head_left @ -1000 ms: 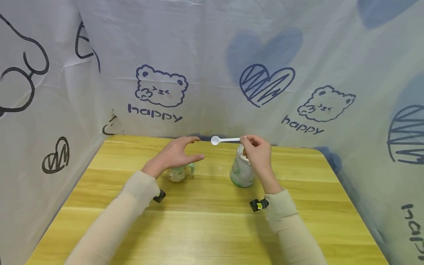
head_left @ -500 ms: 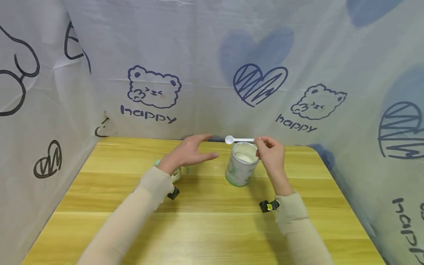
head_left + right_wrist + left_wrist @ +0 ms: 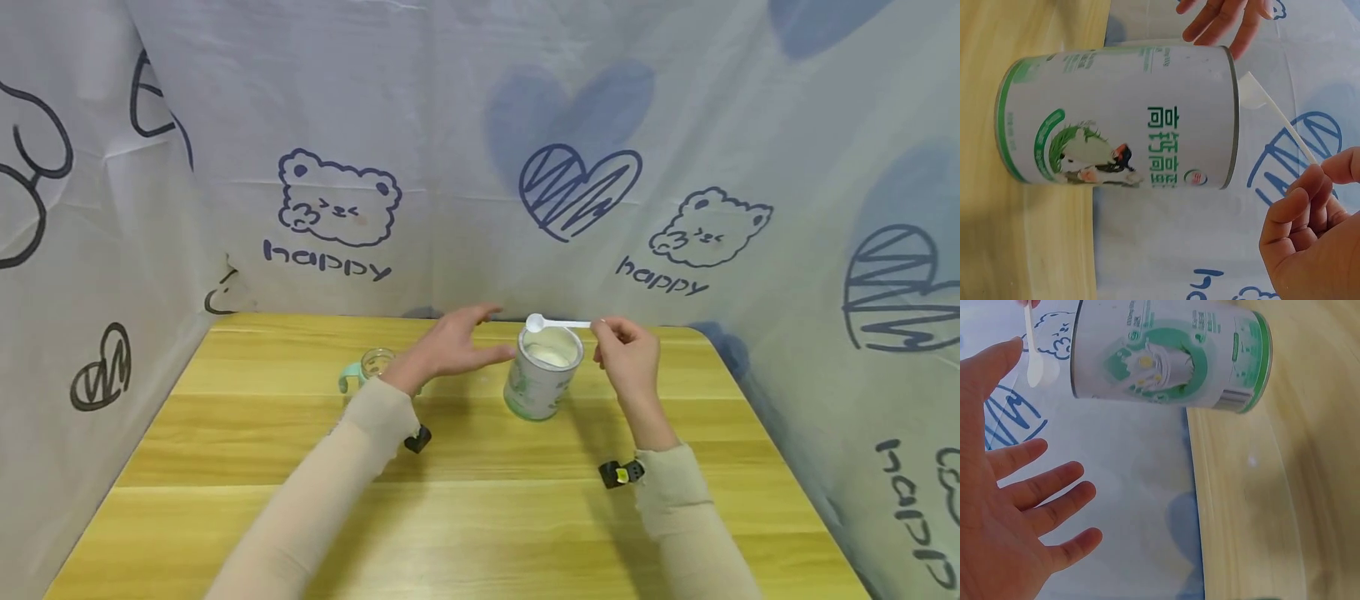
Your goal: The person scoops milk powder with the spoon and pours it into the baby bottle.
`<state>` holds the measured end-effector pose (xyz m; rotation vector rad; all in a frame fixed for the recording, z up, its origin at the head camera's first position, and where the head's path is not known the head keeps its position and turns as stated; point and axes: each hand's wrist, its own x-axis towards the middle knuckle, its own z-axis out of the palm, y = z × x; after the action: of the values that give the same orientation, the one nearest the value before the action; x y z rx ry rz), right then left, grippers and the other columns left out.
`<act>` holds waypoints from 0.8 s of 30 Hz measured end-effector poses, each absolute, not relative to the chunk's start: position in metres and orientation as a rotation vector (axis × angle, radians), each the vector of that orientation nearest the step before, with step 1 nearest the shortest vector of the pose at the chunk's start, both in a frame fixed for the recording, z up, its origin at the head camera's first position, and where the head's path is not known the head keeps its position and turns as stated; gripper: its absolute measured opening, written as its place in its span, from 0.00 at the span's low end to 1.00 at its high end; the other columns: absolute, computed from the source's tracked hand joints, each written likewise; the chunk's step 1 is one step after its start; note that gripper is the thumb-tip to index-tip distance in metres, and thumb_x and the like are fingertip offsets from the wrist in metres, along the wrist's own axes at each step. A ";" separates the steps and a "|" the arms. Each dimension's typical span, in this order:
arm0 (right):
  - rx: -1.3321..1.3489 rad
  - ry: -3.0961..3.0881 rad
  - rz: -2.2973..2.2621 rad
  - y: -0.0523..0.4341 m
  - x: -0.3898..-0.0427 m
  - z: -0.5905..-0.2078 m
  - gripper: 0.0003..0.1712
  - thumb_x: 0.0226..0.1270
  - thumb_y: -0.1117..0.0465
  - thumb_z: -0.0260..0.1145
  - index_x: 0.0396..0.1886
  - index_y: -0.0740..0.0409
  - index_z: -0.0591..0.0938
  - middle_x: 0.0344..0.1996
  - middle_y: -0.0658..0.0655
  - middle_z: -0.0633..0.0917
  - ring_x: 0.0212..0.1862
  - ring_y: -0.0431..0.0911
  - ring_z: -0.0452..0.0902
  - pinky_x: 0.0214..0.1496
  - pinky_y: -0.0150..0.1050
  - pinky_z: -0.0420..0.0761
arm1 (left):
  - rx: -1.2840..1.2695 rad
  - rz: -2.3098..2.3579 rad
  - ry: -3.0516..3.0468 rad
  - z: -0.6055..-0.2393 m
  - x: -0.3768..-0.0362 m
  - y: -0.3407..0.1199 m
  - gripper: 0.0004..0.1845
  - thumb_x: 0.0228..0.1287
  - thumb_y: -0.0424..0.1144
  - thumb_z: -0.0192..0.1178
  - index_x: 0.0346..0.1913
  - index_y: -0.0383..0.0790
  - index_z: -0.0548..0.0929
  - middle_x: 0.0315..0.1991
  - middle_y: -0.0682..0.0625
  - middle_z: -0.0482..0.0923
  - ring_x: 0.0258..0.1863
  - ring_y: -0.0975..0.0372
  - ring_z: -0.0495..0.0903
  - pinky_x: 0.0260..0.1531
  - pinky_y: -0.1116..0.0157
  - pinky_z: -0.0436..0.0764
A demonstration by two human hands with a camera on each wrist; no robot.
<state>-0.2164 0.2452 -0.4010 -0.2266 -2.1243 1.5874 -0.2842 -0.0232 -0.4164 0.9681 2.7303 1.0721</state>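
Note:
An open white and green milk powder can [image 3: 542, 375] [image 3: 1166, 356] [image 3: 1119, 119] stands on the wooden table [image 3: 480, 500]. My right hand [image 3: 628, 354] [image 3: 1310, 231] pinches the handle of a white plastic scoop [image 3: 555, 323] [image 3: 1272, 112] [image 3: 1033, 353], whose bowl hovers over the can's far rim. My left hand [image 3: 457, 346] [image 3: 1010, 506] is spread, just left of the can and not touching it. A small clear bottle [image 3: 373, 367] with mint green handles stands behind my left wrist.
Printed cloth walls [image 3: 480, 167] close in the table at the back and on both sides. The table's front half lies bare, and its right rear corner [image 3: 705, 337] is rounded.
The scoop has moved right and now hovers over the can. My left hand has shifted right toward the can, uncovering the small bottle.

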 end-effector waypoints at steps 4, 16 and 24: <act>-0.252 -2.126 1.578 0.248 -0.214 -0.403 0.11 0.69 0.61 0.68 0.37 0.68 0.87 0.11 0.41 0.77 0.17 0.36 0.73 0.21 0.28 0.74 | 0.958 1.081 2.719 -0.418 -0.284 -0.014 0.49 0.67 0.68 0.64 0.82 0.44 0.63 0.79 0.41 0.68 0.76 0.46 0.71 0.75 0.43 0.72; -0.312 -2.154 1.559 0.259 -0.208 -0.412 0.11 0.68 0.61 0.69 0.36 0.67 0.88 0.10 0.42 0.78 0.16 0.38 0.75 0.20 0.29 0.75 | 0.899 1.074 2.696 -0.428 -0.282 0.015 0.56 0.64 0.71 0.65 0.86 0.49 0.53 0.80 0.41 0.65 0.78 0.47 0.68 0.76 0.42 0.69; -0.318 -2.180 1.507 0.262 -0.207 -0.421 0.10 0.68 0.62 0.68 0.37 0.67 0.88 0.11 0.39 0.77 0.17 0.35 0.73 0.20 0.28 0.72 | 0.872 1.065 2.671 -0.430 -0.280 0.019 0.58 0.64 0.71 0.64 0.86 0.47 0.50 0.81 0.39 0.63 0.79 0.45 0.65 0.76 0.41 0.68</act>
<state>-0.2073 0.2624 -0.4208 -0.3178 -2.1802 1.5069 -0.2800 0.0193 -0.4298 0.8721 2.6713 1.0653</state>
